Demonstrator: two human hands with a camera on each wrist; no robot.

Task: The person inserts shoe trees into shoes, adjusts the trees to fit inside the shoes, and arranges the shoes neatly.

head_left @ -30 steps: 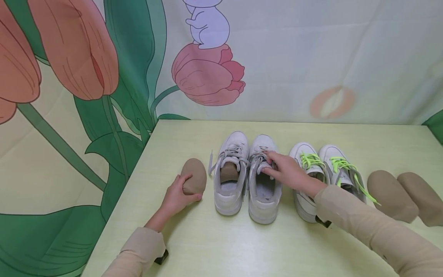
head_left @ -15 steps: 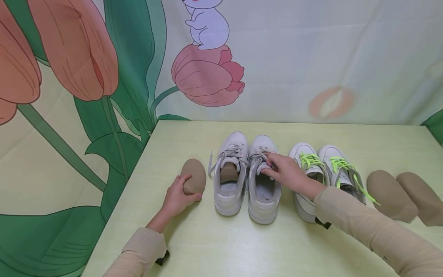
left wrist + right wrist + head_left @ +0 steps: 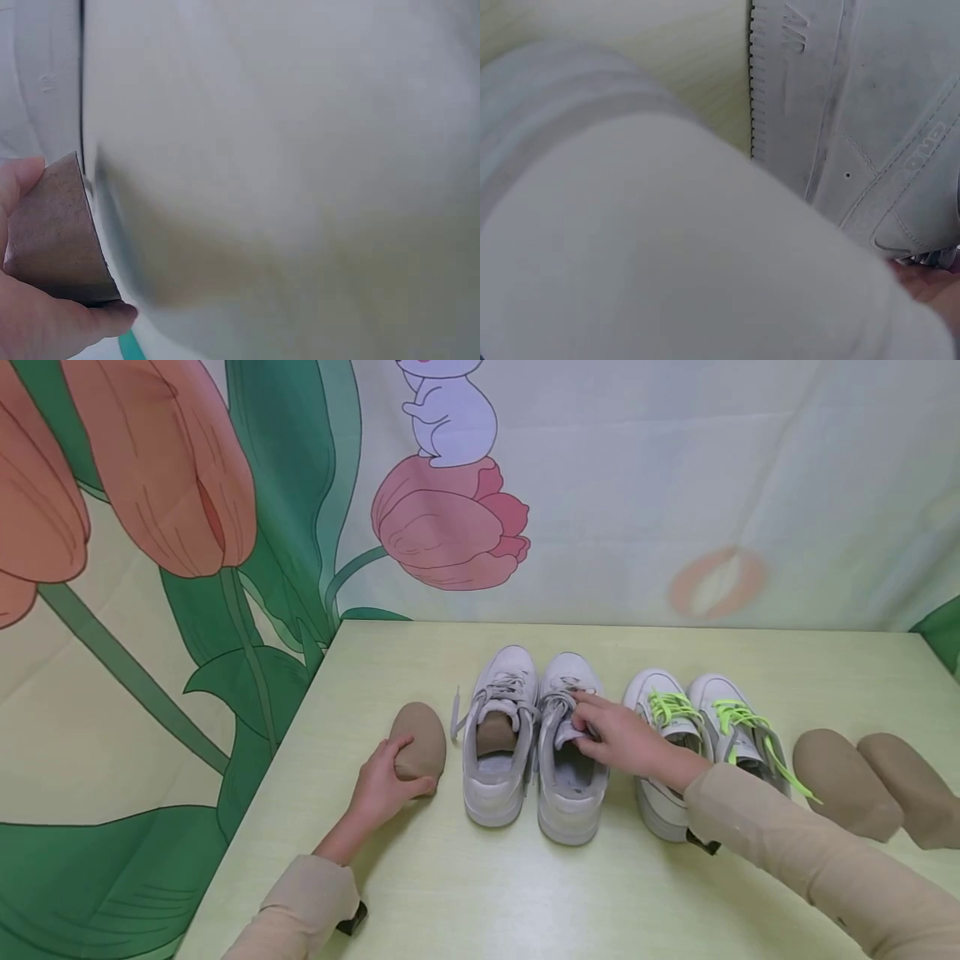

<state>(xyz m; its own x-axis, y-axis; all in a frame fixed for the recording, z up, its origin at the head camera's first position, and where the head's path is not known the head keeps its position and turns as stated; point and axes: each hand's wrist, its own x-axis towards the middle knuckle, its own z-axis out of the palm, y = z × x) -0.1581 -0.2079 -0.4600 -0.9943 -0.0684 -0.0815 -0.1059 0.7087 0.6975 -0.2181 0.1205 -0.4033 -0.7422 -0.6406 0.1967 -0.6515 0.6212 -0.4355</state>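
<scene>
The tan shoe insert point(image 3: 422, 739), rounded end forward like a toe, is clamped in the left hand's point(image 3: 382, 783) grip beside the gray-laced sneakers point(image 3: 495, 807), while the right hand point(image 3: 622, 739) pinches the right-hand one's tongue point(image 3: 566, 733), probably to hold it open.

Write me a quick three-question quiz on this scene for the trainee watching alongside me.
1. What does the left hand hold?
2. True or false: the right hand touches the tongue of a shoe with green laces.
3. How many brown inserts lie on the table to the right of the shoes with green laces, as the head view shows it?

Key:
1. A brown insert.
2. False; it is at the tongue of a shoe with gray laces.
3. Two.
</scene>
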